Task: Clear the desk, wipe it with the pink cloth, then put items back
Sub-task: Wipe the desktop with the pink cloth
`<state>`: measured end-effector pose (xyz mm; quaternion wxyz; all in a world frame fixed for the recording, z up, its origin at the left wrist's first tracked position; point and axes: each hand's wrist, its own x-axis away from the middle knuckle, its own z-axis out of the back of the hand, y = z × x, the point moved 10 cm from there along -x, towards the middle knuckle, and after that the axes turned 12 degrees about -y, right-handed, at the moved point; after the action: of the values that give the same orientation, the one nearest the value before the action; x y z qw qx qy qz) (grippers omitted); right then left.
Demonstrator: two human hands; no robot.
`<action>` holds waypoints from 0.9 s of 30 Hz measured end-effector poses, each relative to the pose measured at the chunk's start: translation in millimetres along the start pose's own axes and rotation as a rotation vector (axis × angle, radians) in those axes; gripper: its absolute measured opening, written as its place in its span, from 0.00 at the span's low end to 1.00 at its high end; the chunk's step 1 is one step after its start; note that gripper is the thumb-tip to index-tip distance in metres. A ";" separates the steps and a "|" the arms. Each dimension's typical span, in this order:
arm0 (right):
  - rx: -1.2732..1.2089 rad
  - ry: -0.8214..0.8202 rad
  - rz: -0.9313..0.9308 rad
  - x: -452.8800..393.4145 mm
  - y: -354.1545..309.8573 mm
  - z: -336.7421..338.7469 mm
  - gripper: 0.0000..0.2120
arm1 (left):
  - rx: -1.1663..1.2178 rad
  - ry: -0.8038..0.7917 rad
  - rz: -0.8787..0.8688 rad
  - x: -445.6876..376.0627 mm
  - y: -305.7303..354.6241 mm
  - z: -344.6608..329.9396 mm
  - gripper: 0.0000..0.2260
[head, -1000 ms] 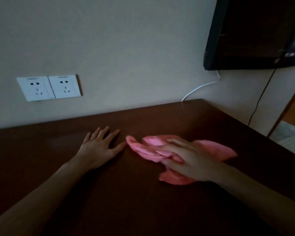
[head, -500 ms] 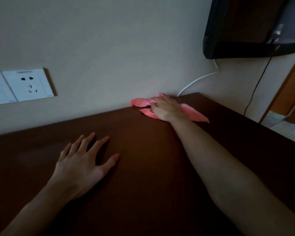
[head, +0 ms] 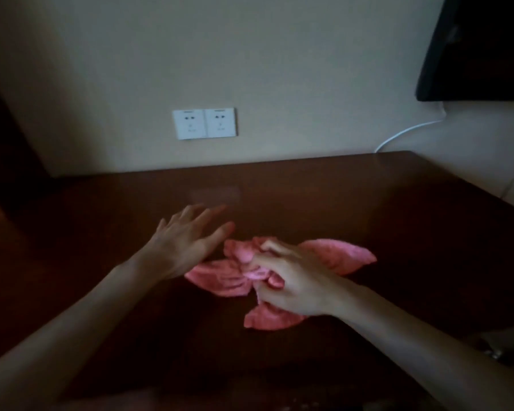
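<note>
Left hand [head: 187, 247] spread flat, fingers splayed, empty, at the left edge of the pink cloth [head: 336, 255]. Cloth bunched mid-bench [head: 398, 203], right hand [head: 291, 284] pressed on top, fingers curled into the folds. Soft, light, limp; probably best gripped at the gathered centre, since loose corners would trail and flop.

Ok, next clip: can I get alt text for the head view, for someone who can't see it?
A person's right hand presses a crumpled pink cloth onto a dark brown desk, while the left hand is spread open just left of the cloth. On the beige wall behind are a double white socket, a white cable and the corner of a black screen.
</note>
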<state>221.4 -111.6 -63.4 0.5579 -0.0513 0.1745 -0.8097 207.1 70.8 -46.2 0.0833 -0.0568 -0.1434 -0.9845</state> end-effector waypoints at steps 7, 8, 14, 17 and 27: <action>0.104 0.086 -0.384 -127.2 33.4 -5.1 0.23 | -0.080 -0.026 0.327 132.6 -103.5 -41.4 0.48; 0.155 0.063 -0.396 -147.0 21.4 -16.6 0.23 | -0.083 -0.014 0.328 132.8 -105.8 -44.2 0.46; 0.080 -0.126 0.104 -182.7 -50.5 -56.4 0.19 | -0.206 0.028 0.183 129.0 -112.9 -27.0 0.39; 0.144 0.090 -0.456 -238.1 30.2 -14.2 0.23 | -0.216 -0.027 0.121 137.7 -141.3 -4.9 0.37; 0.144 0.016 -0.303 -385.9 19.8 -36.3 0.21 | -0.114 -0.143 0.345 93.9 -321.9 19.6 0.38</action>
<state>372.5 245.8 -60.9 0.4301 -0.0306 0.1106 -0.8955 58.8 366.9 -102.6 0.2370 -0.1550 -0.0809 -0.9556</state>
